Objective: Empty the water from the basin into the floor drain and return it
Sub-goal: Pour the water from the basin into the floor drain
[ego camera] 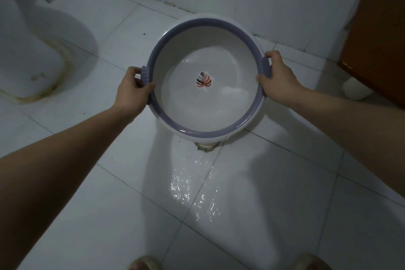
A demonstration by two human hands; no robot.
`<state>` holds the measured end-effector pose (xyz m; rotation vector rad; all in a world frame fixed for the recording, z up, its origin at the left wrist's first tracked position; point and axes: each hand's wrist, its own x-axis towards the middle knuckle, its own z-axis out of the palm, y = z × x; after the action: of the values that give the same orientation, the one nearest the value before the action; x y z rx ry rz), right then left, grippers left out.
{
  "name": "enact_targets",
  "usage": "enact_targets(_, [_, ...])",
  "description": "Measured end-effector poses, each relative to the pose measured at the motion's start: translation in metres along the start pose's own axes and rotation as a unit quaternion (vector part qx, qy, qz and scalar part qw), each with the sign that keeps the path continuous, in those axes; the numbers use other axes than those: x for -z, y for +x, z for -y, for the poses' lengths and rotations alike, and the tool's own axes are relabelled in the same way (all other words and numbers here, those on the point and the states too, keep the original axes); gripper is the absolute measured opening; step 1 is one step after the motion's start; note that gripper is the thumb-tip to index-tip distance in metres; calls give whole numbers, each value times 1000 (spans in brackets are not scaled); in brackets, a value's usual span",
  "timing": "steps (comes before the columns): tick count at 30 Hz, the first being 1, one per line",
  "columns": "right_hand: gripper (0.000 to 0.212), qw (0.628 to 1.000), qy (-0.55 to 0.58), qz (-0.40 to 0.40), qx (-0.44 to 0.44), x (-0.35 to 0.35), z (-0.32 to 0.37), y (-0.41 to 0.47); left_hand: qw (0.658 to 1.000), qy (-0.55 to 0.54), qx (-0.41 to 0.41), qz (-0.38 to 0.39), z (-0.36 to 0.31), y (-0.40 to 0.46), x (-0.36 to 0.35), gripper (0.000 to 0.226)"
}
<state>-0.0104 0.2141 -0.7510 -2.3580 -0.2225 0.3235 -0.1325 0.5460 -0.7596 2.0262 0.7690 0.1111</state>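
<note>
A round white basin (230, 103) with a purple rim and a leaf picture at its bottom is held above the tiled floor, tilted toward me. My left hand (132, 91) grips the purple handle on its left side. My right hand (275, 76) grips the handle on its right side. Little or no water shows inside the basin. The floor drain (206, 146) peeks out just under the basin's near edge. A wet, glistening streak of water (195, 188) lies on the tiles in front of the drain.
A white toilet base (32, 55) with stained edges stands at the left. An orange-brown door (379, 35) is at the right, with a small white object (355, 89) at its foot. White wall tiles run behind the basin. My feet (144, 264) show at the bottom edge.
</note>
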Motion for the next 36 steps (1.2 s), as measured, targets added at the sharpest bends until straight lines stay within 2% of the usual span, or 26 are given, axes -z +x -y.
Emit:
enact_targets(5, [53,1000,5,-1,8,0,0,-1,1000,-10,-12,-7,3,0,1,27])
enact_targets(36, [49,1000,5,7,5,-8,-11,3,1000,5,-5,6,14,4,-4,34])
